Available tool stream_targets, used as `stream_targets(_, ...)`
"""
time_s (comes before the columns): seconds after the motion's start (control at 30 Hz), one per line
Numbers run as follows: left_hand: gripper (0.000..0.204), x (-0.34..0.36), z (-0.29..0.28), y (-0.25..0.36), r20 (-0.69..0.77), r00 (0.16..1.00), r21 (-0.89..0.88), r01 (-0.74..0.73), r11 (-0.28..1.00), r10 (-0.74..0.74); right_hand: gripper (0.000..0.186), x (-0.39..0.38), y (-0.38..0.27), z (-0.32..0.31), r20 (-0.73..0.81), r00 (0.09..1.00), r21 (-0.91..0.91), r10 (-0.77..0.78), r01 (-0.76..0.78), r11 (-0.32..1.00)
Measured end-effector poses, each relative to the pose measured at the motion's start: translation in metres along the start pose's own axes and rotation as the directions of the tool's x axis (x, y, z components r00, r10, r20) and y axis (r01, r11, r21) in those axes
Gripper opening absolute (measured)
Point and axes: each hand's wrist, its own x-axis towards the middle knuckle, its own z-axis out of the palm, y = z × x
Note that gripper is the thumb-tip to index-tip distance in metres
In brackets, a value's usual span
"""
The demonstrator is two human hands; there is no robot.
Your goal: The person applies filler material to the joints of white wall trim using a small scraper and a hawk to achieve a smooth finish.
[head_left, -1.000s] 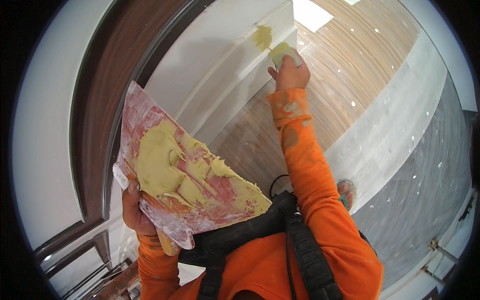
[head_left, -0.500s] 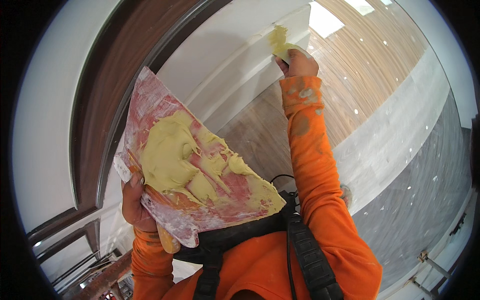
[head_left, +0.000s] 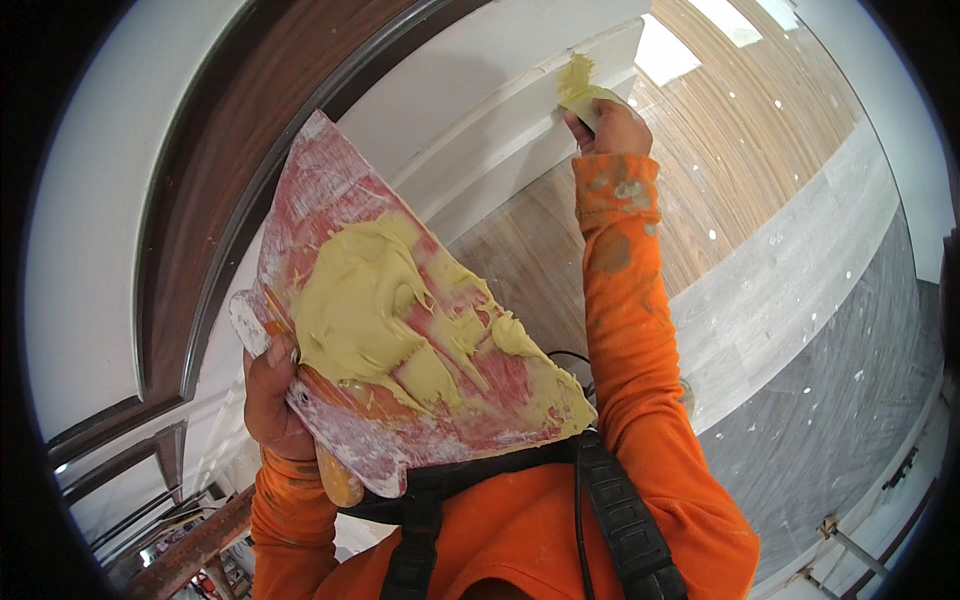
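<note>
My left hand grips a red, roughly triangular board at its left edge, thumb on top. A thick mound of yellow putty lies on it, with smears toward the right corner. From under the board by my wrist pokes a rounded wooden handle; what it belongs to is hidden. Up and to the right, my right hand pinches a thin, pale scraper blade against the white moulding. Beside the blade, a ragged patch of yellow putty sticks to the moulding.
Dark brown trim frames white panels at the left. Wood-look boards speckled with white spots and grey ones spread to the right. A rusty metal bar crosses the lower left. Black straps lie over my orange top.
The board with its putty has shifted slightly to the right in the view. My right hand and the scraper also appear a little further right, still at the yellow patch.
</note>
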Motion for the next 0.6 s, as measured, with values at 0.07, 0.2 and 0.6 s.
stream_targets(0.07,0.033,-0.001,0.011,0.002,-0.047,0.998,-0.084,0.035,0.996,-0.039,0.03,-0.003,-0.004,0.001,0.041,0.999,0.017,-0.027,0.026,1.0)
stream_targets(0.2,0.034,-0.001,-0.002,-0.001,0.017,1.0,-0.021,0.016,1.0,-0.016,0.028,-0.007,-0.009,0.005,0.059,0.998,0.051,-0.025,0.022,0.998)
stream_targets(0.6,0.05,0.002,-0.008,-0.004,-0.01,1.0,0.112,0.0,0.994,0.001,0.026,-0.009,-0.017,0.008,0.092,0.994,-0.068,-0.065,0.072,0.995)
